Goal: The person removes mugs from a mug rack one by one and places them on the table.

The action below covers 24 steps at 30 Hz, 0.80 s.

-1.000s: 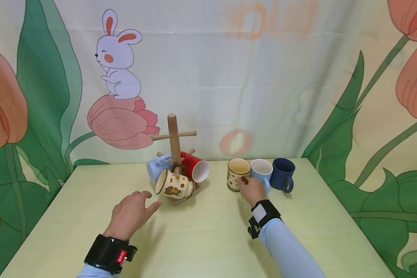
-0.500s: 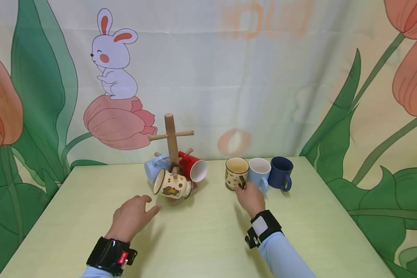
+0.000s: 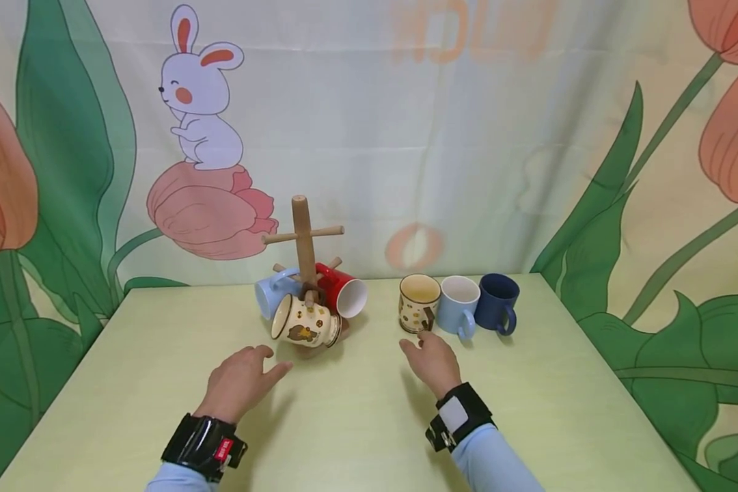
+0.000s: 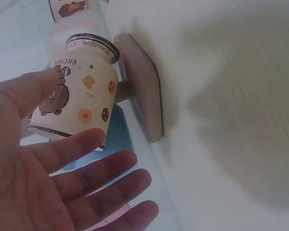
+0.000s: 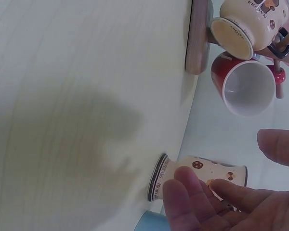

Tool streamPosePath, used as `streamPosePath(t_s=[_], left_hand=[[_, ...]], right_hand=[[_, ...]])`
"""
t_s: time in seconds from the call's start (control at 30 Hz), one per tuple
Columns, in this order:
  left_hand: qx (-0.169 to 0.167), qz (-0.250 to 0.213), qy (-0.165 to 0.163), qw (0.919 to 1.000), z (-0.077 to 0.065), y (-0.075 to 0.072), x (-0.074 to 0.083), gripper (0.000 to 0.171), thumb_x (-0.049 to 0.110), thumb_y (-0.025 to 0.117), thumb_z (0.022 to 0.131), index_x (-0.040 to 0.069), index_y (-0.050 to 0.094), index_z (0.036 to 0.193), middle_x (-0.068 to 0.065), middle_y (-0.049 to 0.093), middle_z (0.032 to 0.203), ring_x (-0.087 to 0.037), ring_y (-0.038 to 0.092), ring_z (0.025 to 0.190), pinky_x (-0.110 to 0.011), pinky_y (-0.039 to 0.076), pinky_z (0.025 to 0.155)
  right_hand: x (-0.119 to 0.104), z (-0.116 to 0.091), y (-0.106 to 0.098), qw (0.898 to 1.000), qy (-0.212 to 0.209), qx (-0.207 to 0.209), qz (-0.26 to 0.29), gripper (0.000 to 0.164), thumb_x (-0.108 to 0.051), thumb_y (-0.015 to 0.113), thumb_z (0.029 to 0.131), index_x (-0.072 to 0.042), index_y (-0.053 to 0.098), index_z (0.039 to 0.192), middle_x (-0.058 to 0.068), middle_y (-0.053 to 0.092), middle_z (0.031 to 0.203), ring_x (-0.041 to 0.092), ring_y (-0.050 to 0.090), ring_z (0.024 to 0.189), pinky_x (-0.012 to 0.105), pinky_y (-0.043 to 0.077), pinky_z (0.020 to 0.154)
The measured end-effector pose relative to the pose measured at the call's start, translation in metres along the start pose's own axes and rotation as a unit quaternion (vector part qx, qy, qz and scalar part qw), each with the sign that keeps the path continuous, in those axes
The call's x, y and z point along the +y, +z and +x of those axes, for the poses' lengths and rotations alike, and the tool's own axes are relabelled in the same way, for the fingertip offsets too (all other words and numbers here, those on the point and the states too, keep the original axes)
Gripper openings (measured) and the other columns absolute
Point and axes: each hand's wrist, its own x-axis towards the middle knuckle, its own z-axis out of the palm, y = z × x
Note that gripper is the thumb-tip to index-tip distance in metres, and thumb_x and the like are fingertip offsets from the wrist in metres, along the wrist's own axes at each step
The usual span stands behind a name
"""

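Note:
My right hand (image 3: 433, 365) hangs with loose fingers just in front of a cream mug (image 3: 413, 307) with brown prints, holding nothing. That mug stands upright, its dark handle facing me. Beside it stand a light blue mug (image 3: 450, 314) and a navy mug (image 3: 493, 304). On the left my left hand (image 3: 235, 386) hovers with spread fingers near a second cream bear mug (image 4: 77, 91), apart from it in the head view. This mug hangs tilted on a wooden mug tree (image 3: 303, 249), along with a blue mug (image 3: 272, 295) and a red mug (image 5: 221, 67).
The pale table (image 3: 344, 430) runs back to a printed curtain (image 3: 344, 137). Two upper pegs (image 3: 329, 231) of the tree hold no mugs. Its wooden base (image 4: 142, 89) shows in the left wrist view.
My right hand has let go of the standing cream mug's handle and drawn back slightly toward me. The mugs stay in place. My left hand has barely moved.

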Motion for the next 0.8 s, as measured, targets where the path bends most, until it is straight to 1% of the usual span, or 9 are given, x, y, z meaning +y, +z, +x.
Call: streamPosePath(t_s=[0.23, 0.3, 0.4, 0.5, 0.63, 0.73, 0.8], left_hand=[[0.006, -0.056, -0.005, 0.9984, 0.009, 0.007, -0.003, 0.073, 0.056, 0.057, 0.094, -0.008, 0.057, 0.13, -0.025, 0.066, 0.117, -0.043, 0.061, 0.109, -0.057, 0.051, 0.084], [0.009, -0.071, -0.006, 0.9974, 0.011, 0.01, -0.003, 0.077, 0.057, 0.057, 0.094, -0.009, 0.054, 0.133, -0.026, 0.065, 0.117, -0.043, 0.061, 0.109, -0.057, 0.051, 0.085], [0.015, -0.081, -0.007, 0.9965, 0.015, 0.014, -0.003, 0.081, 0.059, 0.056, 0.094, -0.011, 0.052, 0.134, -0.028, 0.063, 0.12, -0.046, 0.059, 0.112, -0.058, 0.05, 0.087], [0.013, -0.087, -0.016, 0.996, 0.017, 0.019, -0.003, 0.085, 0.062, 0.054, 0.093, -0.012, 0.051, 0.134, -0.031, 0.059, 0.126, -0.048, 0.056, 0.117, -0.06, 0.047, 0.091], [0.005, -0.105, -0.033, 0.9939, 0.022, 0.024, -0.003, 0.094, 0.066, 0.053, 0.092, -0.016, 0.044, 0.137, -0.036, 0.052, 0.133, -0.05, 0.051, 0.122, -0.06, 0.044, 0.097], [0.001, -0.126, -0.048, 0.9909, 0.026, 0.026, -0.003, 0.1, 0.069, 0.052, 0.091, -0.018, 0.039, 0.139, -0.039, 0.049, 0.134, -0.052, 0.05, 0.122, -0.06, 0.043, 0.097], [0.001, -0.144, -0.056, 0.988, 0.028, 0.026, -0.003, 0.1, 0.069, 0.053, 0.09, -0.018, 0.039, 0.138, -0.04, 0.05, 0.132, -0.052, 0.052, 0.12, -0.06, 0.045, 0.095]], right_hand=[[-0.008, -0.007, 0.004, 1.0, -0.025, -0.002, 0.011, 0.052, -0.033, 0.06, 0.098, 0.005, 0.057, 0.133, 0.024, 0.062, 0.126, 0.039, 0.058, 0.117, 0.052, 0.046, 0.096], [-0.009, -0.009, 0.005, 0.999, -0.029, -0.005, 0.015, 0.052, -0.033, 0.06, 0.098, 0.005, 0.057, 0.133, 0.024, 0.062, 0.126, 0.039, 0.058, 0.117, 0.052, 0.046, 0.096], [-0.01, -0.011, 0.007, 0.999, -0.036, -0.008, 0.018, 0.052, -0.033, 0.06, 0.098, 0.006, 0.057, 0.133, 0.024, 0.062, 0.126, 0.039, 0.058, 0.117, 0.052, 0.046, 0.096], [-0.011, -0.013, 0.008, 0.999, -0.045, -0.01, 0.013, 0.051, -0.032, 0.06, 0.097, 0.005, 0.058, 0.132, 0.024, 0.063, 0.125, 0.039, 0.059, 0.116, 0.052, 0.046, 0.096], [-0.013, -0.015, 0.008, 0.999, -0.046, -0.016, 0.005, 0.05, -0.032, 0.061, 0.097, 0.005, 0.058, 0.131, 0.023, 0.063, 0.124, 0.038, 0.059, 0.115, 0.052, 0.046, 0.096], [-0.014, -0.017, 0.009, 0.999, -0.044, -0.019, -0.002, 0.049, -0.032, 0.061, 0.097, 0.004, 0.059, 0.131, 0.023, 0.064, 0.124, 0.038, 0.059, 0.115, 0.052, 0.046, 0.096], [-0.014, -0.017, 0.01, 0.999, -0.045, -0.018, -0.006, 0.049, -0.032, 0.061, 0.097, 0.004, 0.059, 0.13, 0.022, 0.064, 0.123, 0.038, 0.06, 0.114, 0.052, 0.046, 0.095]])
